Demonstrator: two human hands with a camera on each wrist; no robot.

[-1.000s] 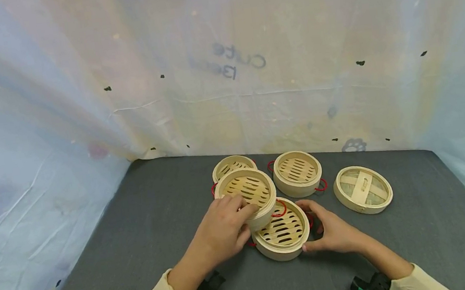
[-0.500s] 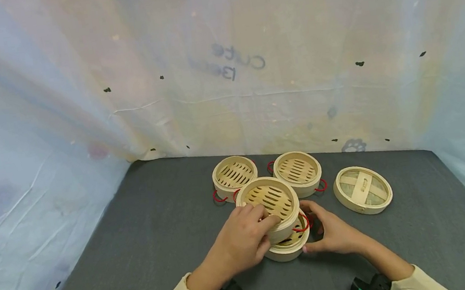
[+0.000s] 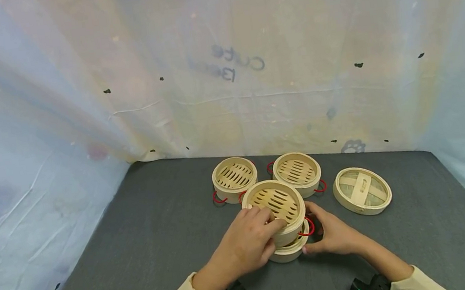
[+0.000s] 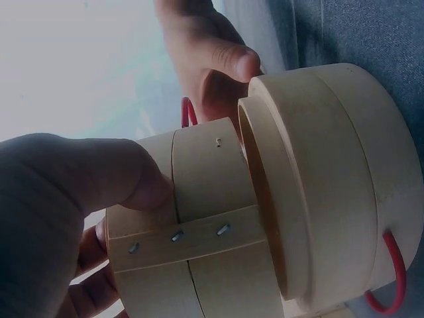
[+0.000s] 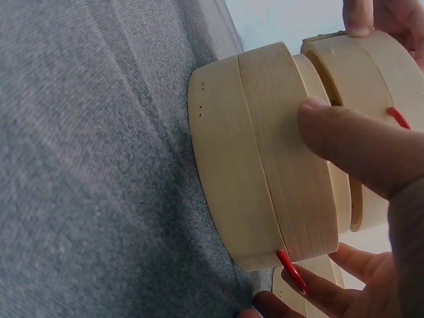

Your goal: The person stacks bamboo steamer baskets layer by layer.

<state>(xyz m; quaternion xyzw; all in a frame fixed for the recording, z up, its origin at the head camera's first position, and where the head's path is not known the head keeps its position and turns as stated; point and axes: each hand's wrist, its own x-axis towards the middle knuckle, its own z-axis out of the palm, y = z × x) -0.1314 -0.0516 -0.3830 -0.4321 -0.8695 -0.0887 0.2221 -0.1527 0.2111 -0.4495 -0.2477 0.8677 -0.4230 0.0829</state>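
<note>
Just above the lower bamboo steamer basket (image 3: 287, 256), my left hand (image 3: 244, 242) grips an upper bamboo steamer basket (image 3: 273, 197) by its near-left wall, thumb outside and fingers over the rim. The held basket is tilted, and in the left wrist view a narrow gap shows between its wall (image 4: 212, 172) and the lower basket's rim (image 4: 275, 139). With thumb and fingers spread around the right side of the lower basket, my right hand (image 3: 334, 231) holds it on the cloth. In the right wrist view the thumb (image 5: 344, 136) lies at that basket's upper rim. Red loops hang from both baskets.
Two more steamer baskets stand behind, one at the left (image 3: 235, 176) and one at the right (image 3: 296, 171). A woven bamboo lid (image 3: 362, 190) lies farther right on the grey cloth (image 3: 172, 220). A pale curtain (image 3: 298, 112) closes off the back.
My left hand has carried the upper basket rightward and toward me, over the lower basket. The left rear basket is now uncovered. My right hand has stayed in place.
</note>
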